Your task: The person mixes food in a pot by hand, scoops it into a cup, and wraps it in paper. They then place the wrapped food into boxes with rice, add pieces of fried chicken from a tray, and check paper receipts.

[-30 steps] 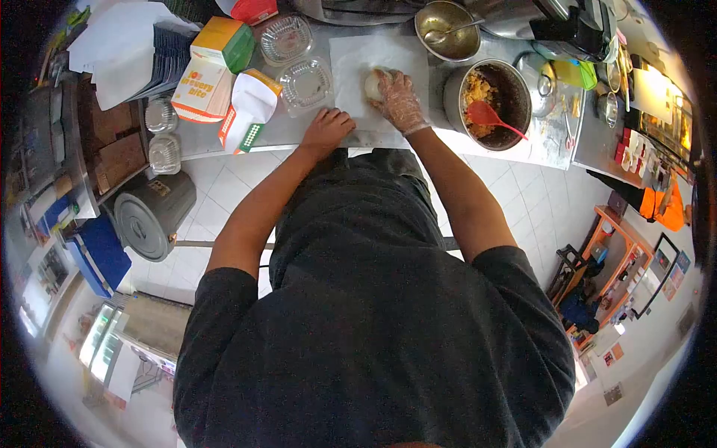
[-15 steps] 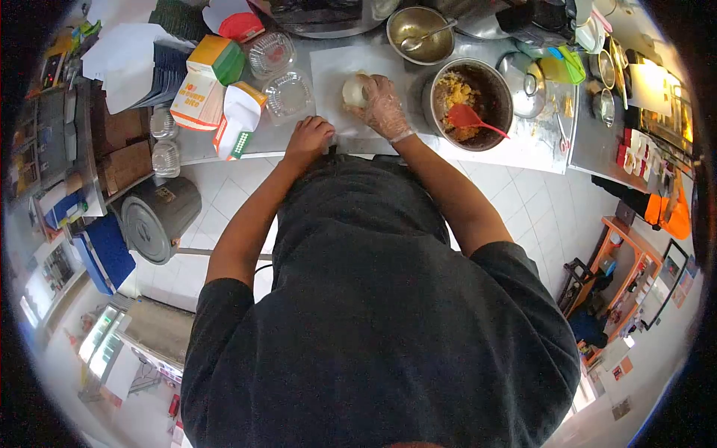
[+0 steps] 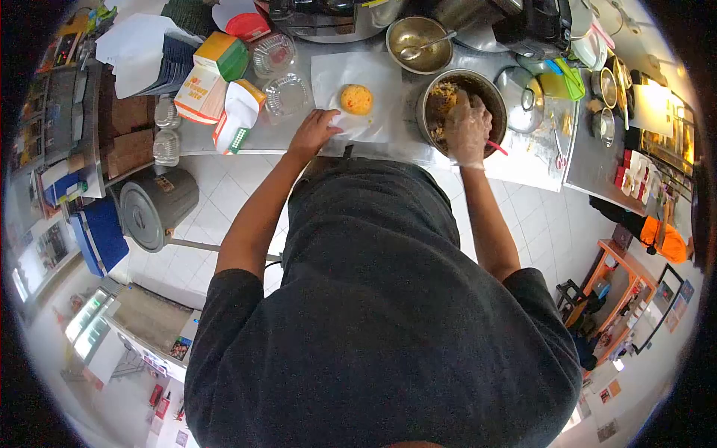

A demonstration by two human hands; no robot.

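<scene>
An orange round patty [image 3: 356,99] of rice-like food lies on a white paper sheet [image 3: 381,123] on the metal counter. My left hand [image 3: 315,134] rests at the sheet's lower left corner, fingers bent and close together on the paper's edge. My right hand [image 3: 468,131], in a clear plastic glove, reaches into a steel pot [image 3: 499,138] of brown and yellow food mix [image 3: 441,93]. Its fingers point down into the pot, and their tips and whatever they touch are hidden. A red spoon's handle [image 3: 497,147] sticks out beside that hand.
Clear plastic containers [image 3: 287,95] and printed boxes [image 3: 200,93] stand left of the sheet. Behind the pot is a steel bowl [image 3: 403,33] with a spoon [image 3: 427,45]. A metal lid [image 3: 515,97] and scissors [image 3: 559,158] lie to the right. A grey bin [image 3: 159,209] stands below left.
My right hand has moved right, from the white round thing on the sheet into the pot. The orange patty now shows on the paper. My left hand stays near the sheet's corner.
</scene>
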